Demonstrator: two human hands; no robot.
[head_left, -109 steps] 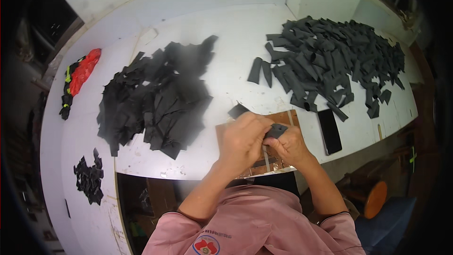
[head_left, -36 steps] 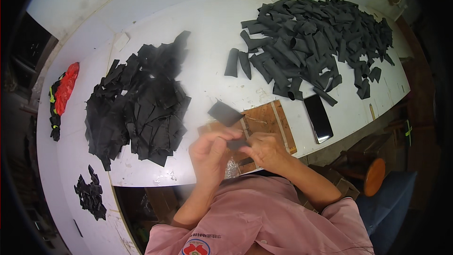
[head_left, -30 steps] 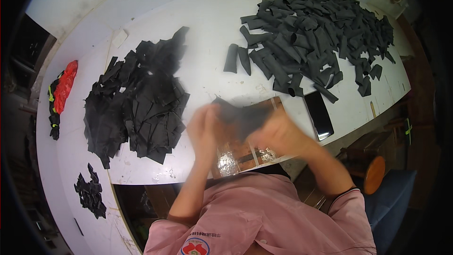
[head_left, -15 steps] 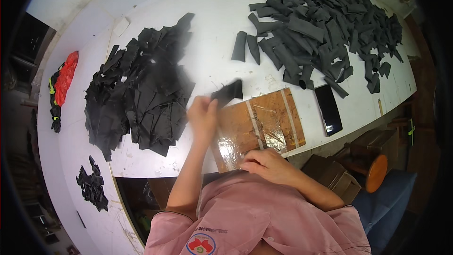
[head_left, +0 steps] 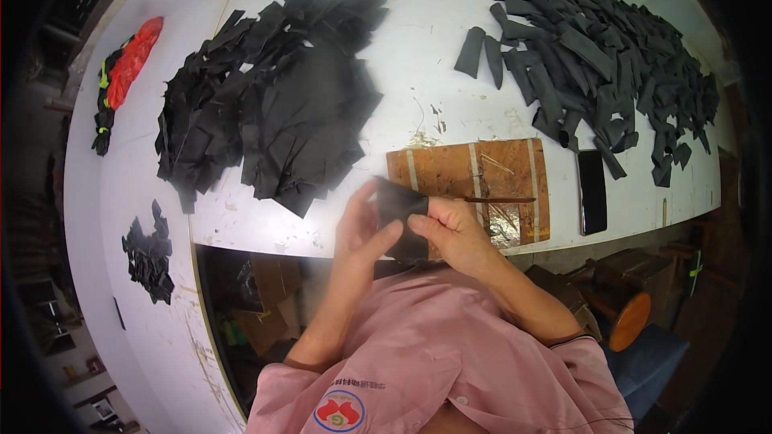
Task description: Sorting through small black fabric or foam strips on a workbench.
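A black fabric piece (head_left: pixel 400 199) is held up between my two hands, in front of my body and over the near left corner of a brown taped board (head_left: pixel 515 162). My left hand (head_left: pixel 363 229) grips the piece at its left side, thumb at the front. At its right side my right hand (head_left: pixel 454 231) pinches it between thumb and fingers. From behind my right hand a thin dark brown stick (head_left: pixel 511 199) juts out over the board; whether that hand holds it or it lies on the board, I cannot tell.
Flat black pieces (head_left: pixel 297 124) lie heaped at left, rolled dark grey tubular pieces (head_left: pixel 587 52) at far right. A black phone (head_left: pixel 593 193) lies beside the board. Farther left are a small black pile (head_left: pixel 149 257) and a red plastic bag (head_left: pixel 135 60). A round stool (head_left: pixel 629 321) stands below the table.
My left hand has brought the black fabric piece nearer to my body. My right hand has risen from the board's near edge and now grips the piece too. The view has shifted.
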